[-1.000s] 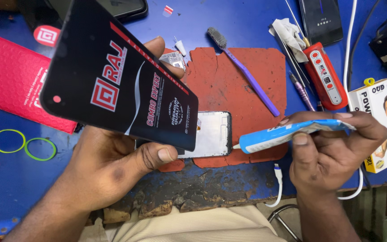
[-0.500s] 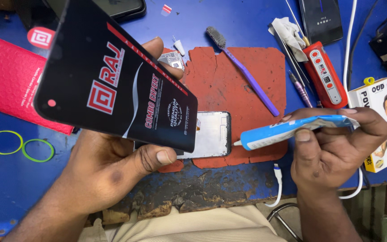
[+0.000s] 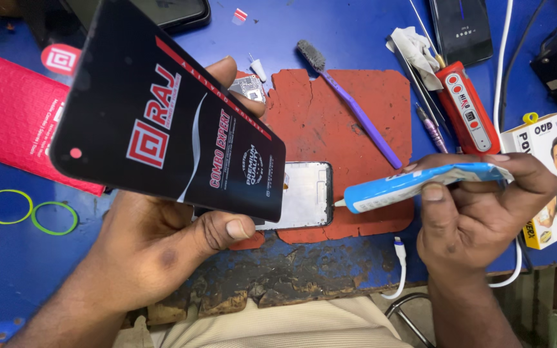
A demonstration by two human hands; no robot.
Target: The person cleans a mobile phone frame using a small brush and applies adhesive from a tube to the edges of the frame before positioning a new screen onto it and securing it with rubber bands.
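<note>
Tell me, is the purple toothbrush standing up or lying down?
Lying down. The purple toothbrush rests flat across the red mat, bristles towards the far edge.

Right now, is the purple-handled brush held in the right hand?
No, the purple-handled brush lies on the red mat; the right hand holds a blue tube.

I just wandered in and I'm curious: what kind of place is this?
Most likely a phone repair bench. An opened phone frame lies on a worn red mat, the left hand holds a new screen, and the right hand squeezes a glue tube.
</note>
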